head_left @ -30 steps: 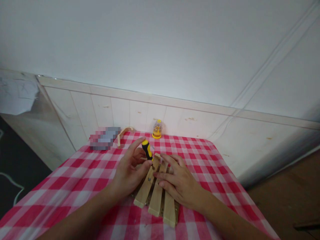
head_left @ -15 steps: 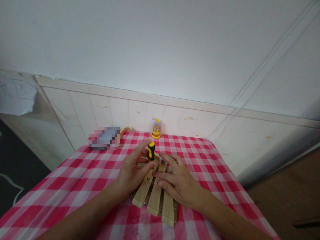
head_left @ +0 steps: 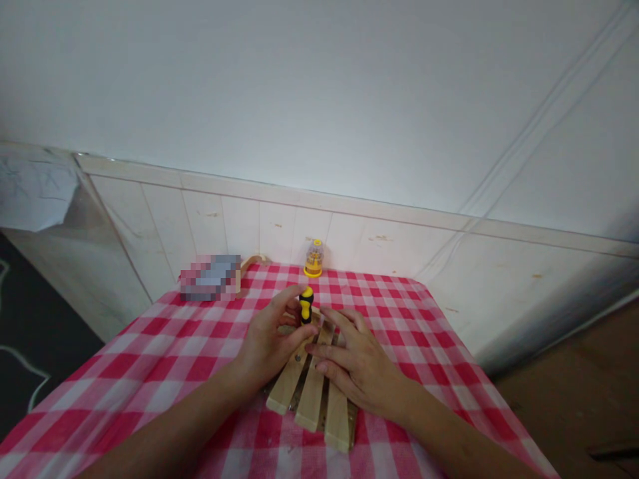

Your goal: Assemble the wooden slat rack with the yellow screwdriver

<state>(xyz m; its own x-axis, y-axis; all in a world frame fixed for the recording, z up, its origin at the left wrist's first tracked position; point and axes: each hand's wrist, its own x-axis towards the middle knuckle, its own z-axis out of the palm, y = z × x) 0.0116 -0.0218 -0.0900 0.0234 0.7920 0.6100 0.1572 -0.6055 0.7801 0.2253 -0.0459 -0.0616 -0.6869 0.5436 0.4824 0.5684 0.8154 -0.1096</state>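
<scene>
A stubby yellow-and-black screwdriver (head_left: pixel 306 305) stands nearly upright over a wooden slatted piece (head_left: pixel 312 399). My left hand (head_left: pixel 272 332) is closed about its handle, thumb in front and fingertips at the top and behind. The tip of the screwdriver is hidden by the thumb. On the slats to the right rests my right hand (head_left: pixel 359 359), its fingers stretched out and apart. A dark screw head shows in the left slat, just below my left thumb. The slatted piece lies on the table, its near ends pointing toward me.
A clear-topped yellow screwdriver-bit holder (head_left: pixel 313 259) stands at the table's back edge by the wall. A pixelated item (head_left: pixel 210 277) and a curved wooden piece (head_left: pixel 252 263) are at the back left. Red-and-white checked cloth (head_left: pixel 399 319) covers the table.
The screwdriver handle has turned: more yellow now faces me. My left fingers have shifted slightly around it. My right hand stays on the slats, and the whole view has moved a little.
</scene>
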